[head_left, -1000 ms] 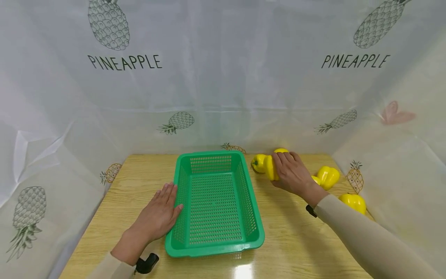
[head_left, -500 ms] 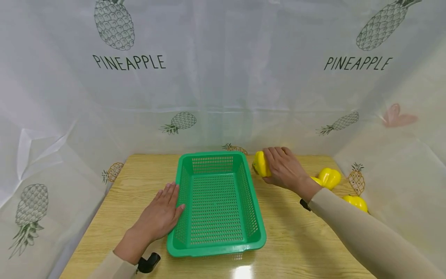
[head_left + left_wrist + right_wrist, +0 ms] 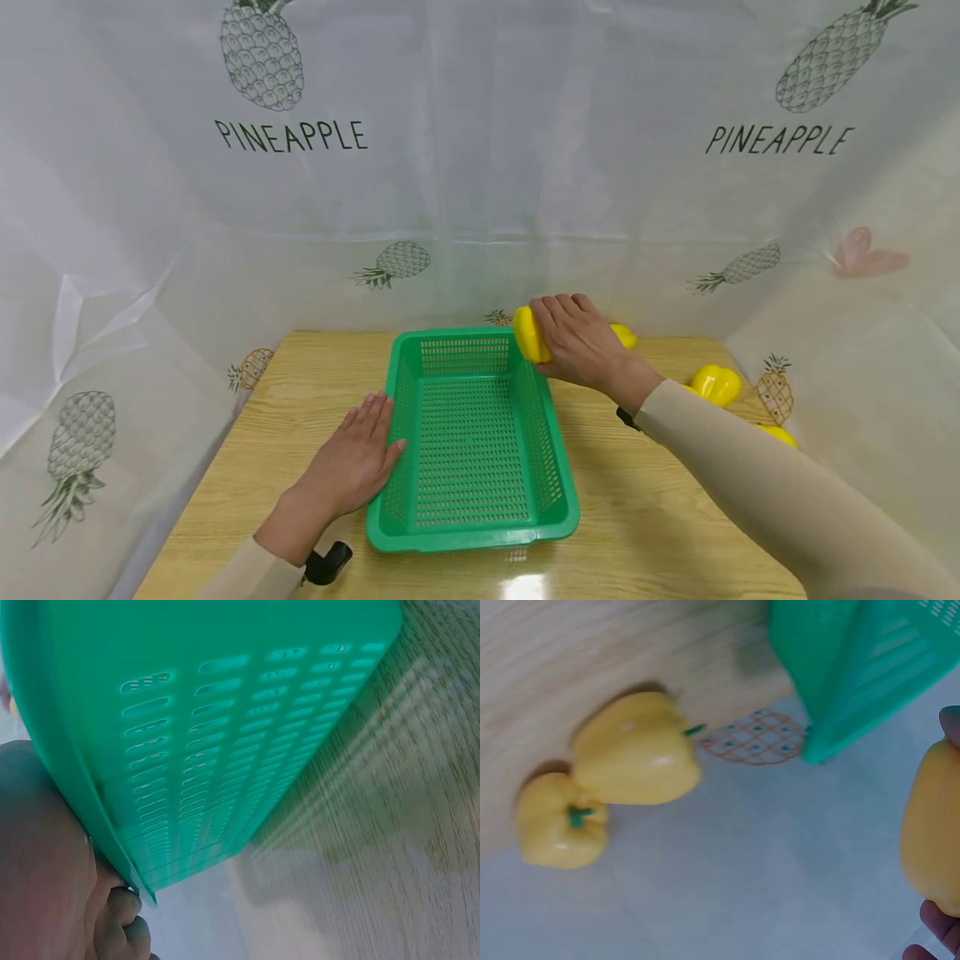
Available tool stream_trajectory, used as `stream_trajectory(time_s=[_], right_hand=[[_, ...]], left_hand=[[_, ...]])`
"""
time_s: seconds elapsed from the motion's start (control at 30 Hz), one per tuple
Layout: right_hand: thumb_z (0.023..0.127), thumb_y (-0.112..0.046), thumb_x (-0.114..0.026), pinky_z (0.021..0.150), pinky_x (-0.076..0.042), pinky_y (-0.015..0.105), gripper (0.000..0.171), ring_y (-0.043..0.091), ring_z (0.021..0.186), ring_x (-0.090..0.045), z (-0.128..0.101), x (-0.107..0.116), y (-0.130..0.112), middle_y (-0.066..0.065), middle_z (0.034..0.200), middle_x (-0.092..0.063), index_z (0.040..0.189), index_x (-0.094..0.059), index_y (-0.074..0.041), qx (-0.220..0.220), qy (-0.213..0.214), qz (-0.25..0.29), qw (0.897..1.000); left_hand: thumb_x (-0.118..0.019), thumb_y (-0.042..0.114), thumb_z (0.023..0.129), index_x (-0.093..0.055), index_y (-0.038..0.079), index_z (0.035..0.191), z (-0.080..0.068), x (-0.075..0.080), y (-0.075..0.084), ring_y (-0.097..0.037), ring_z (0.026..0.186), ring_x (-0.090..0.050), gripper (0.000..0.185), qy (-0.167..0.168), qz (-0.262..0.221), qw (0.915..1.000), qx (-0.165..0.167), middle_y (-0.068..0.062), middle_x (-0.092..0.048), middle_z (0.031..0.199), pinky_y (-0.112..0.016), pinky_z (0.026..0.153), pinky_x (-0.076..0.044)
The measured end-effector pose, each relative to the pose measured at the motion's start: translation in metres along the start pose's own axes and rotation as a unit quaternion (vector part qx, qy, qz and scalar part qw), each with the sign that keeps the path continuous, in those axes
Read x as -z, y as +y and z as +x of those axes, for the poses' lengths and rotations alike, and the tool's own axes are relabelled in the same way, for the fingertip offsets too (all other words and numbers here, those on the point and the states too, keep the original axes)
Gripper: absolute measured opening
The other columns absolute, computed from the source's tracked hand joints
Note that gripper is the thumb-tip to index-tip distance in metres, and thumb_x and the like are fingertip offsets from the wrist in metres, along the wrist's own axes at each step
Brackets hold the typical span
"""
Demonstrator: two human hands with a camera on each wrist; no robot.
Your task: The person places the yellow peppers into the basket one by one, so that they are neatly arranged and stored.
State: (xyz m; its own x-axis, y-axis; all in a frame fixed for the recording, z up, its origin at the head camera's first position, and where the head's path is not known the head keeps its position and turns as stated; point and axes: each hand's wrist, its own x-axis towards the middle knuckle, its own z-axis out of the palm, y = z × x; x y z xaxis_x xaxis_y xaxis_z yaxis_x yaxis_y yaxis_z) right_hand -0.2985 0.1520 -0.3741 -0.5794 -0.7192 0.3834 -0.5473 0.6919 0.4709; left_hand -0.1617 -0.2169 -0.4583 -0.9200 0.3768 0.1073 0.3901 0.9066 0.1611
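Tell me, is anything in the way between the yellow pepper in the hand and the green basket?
Nothing visible blocks it. The right hand holds the yellow pepper above the far right corner of the green basket, whose inside looks empty. The left hand rests flat against the basket's left side, outside it.

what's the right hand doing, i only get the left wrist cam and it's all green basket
observer: the right hand grips a yellow pepper, held up by the far right corner of the green basket.
operator: anything inside the basket
observer: no, the head view shows it bare inside.
operator: any other peppers around
observer: three on the table in the head view: a far pepper behind the hand, a middle pepper and a near pepper by the right edge.
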Motion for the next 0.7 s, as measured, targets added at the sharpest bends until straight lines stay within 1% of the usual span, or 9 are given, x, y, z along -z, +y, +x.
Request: stream_trajectory(time_s=[0.1,0.27,0.43,0.57,0.7], right_hand=[[0.083,-0.057,-0.079,0.098,-0.05,0.044,0.09,0.035,0.11,-0.058,0.017,0.007,-0.009,0.017,0.123,-0.059,0.142,-0.043,0.001,0.009,0.001,-0.005,1.0],[0.088,-0.059,-0.073,0.095,-0.05,0.043,0.086,0.034,0.107,-0.056,0.051,0.015,-0.027,0.015,0.12,-0.058,0.141,-0.042,0.0,0.018,0.011,-0.002,1.0],[0.088,-0.06,-0.071,0.094,-0.05,0.041,0.085,0.032,0.108,-0.056,0.078,0.012,-0.051,0.013,0.121,-0.058,0.141,-0.041,-0.001,0.013,0.006,0.019,1.0],[0.086,-0.064,-0.073,0.094,-0.051,0.039,0.091,0.03,0.112,-0.057,0.09,0.002,-0.072,0.013,0.124,-0.059,0.144,-0.042,-0.001,0.012,-0.019,0.033,0.999],[0.086,-0.069,-0.072,0.096,-0.052,0.037,0.095,0.029,0.111,-0.055,0.096,-0.01,-0.091,0.013,0.125,-0.058,0.145,-0.041,-0.001,0.012,-0.059,0.045,0.997]], left_hand=[[-0.047,0.035,0.114,-0.03,-0.013,0.16,0.001,-0.001,0.0,-0.046,0.158,-0.027,0.069,-0.003,0.004,1.0,-0.003,-0.032,-0.029,0.168,-0.061,0.127,-0.029],[-0.049,0.034,0.113,-0.033,-0.013,0.159,0.001,0.0,0.001,-0.046,0.157,-0.03,0.068,0.005,0.009,0.9999,-0.007,-0.032,-0.032,0.167,-0.061,0.126,-0.031],[-0.049,0.034,0.113,-0.033,-0.013,0.159,-0.001,0.0,0.001,-0.046,0.157,-0.03,0.067,0.004,0.009,0.9999,-0.003,-0.032,-0.032,0.167,-0.061,0.127,-0.03],[-0.048,0.035,0.114,-0.032,-0.013,0.159,-0.001,0.0,0.001,-0.046,0.157,-0.029,0.068,-0.002,0.009,1.0,-0.001,-0.032,-0.031,0.167,-0.06,0.127,-0.029],[-0.046,0.035,0.114,-0.031,-0.013,0.16,0.0,-0.001,0.002,-0.046,0.158,-0.028,0.068,-0.006,0.006,1.0,0.002,-0.032,-0.029,0.168,-0.061,0.127,-0.029]])
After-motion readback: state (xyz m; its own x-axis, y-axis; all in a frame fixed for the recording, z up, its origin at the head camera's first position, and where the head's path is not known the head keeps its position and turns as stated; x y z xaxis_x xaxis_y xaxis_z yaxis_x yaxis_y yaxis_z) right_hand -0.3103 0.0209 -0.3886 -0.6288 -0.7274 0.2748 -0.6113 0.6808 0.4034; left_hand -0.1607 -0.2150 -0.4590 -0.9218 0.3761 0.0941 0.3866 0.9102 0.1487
